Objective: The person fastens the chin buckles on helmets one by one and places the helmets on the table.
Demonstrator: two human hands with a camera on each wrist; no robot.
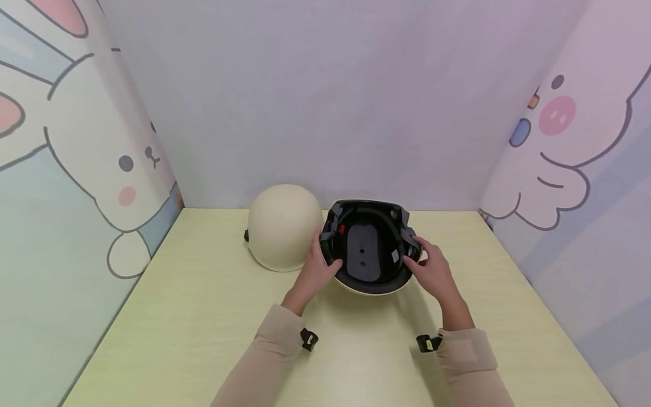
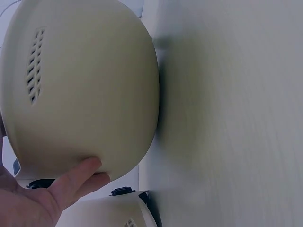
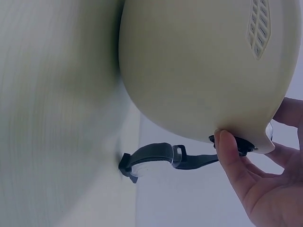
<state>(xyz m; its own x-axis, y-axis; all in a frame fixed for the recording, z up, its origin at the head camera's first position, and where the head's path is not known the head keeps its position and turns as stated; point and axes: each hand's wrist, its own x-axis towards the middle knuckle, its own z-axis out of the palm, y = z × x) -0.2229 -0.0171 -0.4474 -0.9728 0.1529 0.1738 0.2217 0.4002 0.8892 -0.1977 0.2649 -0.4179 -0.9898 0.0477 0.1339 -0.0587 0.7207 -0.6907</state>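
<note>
A cream helmet (image 1: 363,254) is turned with its black padded inside toward the head camera. My left hand (image 1: 319,265) grips its left rim, thumb inside and fingers on the outer shell. At the opposite rim, my right hand (image 1: 432,271) holds it the same way. The left wrist view shows the smooth shell (image 2: 99,94) with a slotted vent (image 2: 35,66). A dark chin strap (image 3: 154,153) hangs below the right hand in the right wrist view. Whether the shell touches the table cannot be told.
A second cream helmet (image 1: 285,226) stands dome up, just left of the held one. Both are on a pale wooden table (image 1: 203,316). A plain wall (image 1: 325,102) rises behind, and cartoon-printed panels (image 1: 76,226) flank the sides.
</note>
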